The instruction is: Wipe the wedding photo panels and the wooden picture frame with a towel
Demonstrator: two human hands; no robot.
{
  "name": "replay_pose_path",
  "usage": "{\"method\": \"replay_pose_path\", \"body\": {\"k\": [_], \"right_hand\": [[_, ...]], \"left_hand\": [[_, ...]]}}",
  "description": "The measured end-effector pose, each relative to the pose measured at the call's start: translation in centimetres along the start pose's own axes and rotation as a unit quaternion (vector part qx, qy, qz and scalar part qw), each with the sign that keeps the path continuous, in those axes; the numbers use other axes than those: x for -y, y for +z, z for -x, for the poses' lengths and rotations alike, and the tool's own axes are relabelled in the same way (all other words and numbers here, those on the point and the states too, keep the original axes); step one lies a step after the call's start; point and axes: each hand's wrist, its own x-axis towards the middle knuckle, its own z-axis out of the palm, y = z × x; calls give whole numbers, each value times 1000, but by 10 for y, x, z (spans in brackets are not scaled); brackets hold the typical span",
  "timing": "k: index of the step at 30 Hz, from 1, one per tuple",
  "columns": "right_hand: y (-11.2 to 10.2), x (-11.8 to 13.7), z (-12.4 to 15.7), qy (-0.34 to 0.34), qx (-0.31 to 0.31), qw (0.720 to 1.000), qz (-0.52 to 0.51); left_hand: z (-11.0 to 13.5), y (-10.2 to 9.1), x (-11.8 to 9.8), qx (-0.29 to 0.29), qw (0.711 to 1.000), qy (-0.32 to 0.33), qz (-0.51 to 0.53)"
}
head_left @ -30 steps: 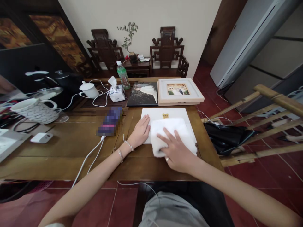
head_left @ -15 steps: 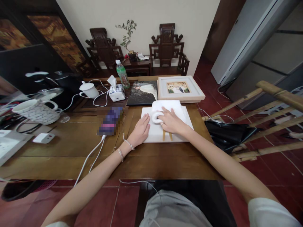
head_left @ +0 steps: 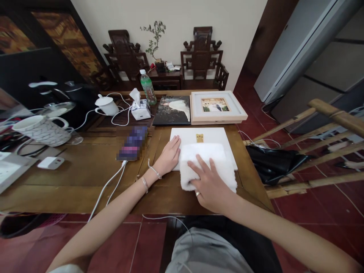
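Observation:
A flat white panel [head_left: 186,135] lies on the wooden table, with a small gold-coloured fitting [head_left: 200,138] on its upper middle. My left hand [head_left: 168,154] rests flat along the panel's left edge, fingers stretched out and holding nothing. Under my right hand [head_left: 210,185] is a folded white towel [head_left: 203,151], gripped with the fingers spread over its top and the thumb by its left fold. The towel covers the panel's lower part and overhangs its near edge, so whatever lies beneath is hidden.
Behind the panel lie a dark photo panel [head_left: 172,110] and a light wood picture frame [head_left: 218,118]. On the left are a phone [head_left: 132,143] with its cable, a tissue box [head_left: 140,110], a green-labelled bottle [head_left: 148,87], a lidded cup [head_left: 106,105] and a patterned mug [head_left: 42,131].
My right hand has drawn the towel toward me, from the panel's far part to past its near edge. The gold fitting at the top now shows. My left hand stays in place.

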Motion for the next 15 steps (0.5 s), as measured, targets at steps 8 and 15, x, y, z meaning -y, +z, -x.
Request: {"method": "replay_pose_path", "body": {"k": [8,15], "right_hand": [[-6,-36,-44,35,-26,999,4],[-9,-47,-97,83,-41,994,56]], "left_hand": [[0,-2,0,1,1000,1,13],[-4,-18,-10,-45,983,-72,165]]}}
